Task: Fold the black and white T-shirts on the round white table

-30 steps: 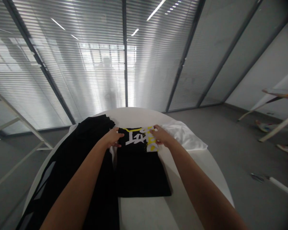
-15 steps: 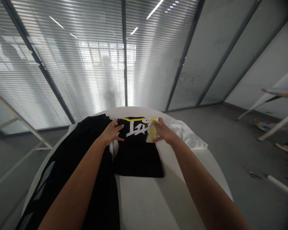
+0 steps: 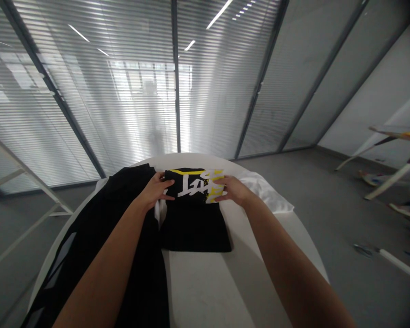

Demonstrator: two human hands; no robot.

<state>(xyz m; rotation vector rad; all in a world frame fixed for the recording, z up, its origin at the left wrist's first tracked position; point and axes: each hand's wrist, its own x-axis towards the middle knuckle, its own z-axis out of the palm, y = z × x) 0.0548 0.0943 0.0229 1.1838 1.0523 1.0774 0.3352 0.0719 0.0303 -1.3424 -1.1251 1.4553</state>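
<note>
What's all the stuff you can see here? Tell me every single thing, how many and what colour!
folded black cloth garment with white-and-yellow print: 1, black, mid-table, between the hands
long black cloth garment: 1, black with pale patches, table's left
crumpled white cloth: 1, white, table's right
round white table: 1, white, centre
glass wall with slatted blinds: 1, grey, behind the table
white slanted frame: 1, white, far left
thin-topped table with pale legs: 1, partly visible, far right
straight white bar: 1, white, floor at right
smooth floor: 1, grey, around the table
left hand; right hand: 2, bare, gripping the print's two sides
</note>
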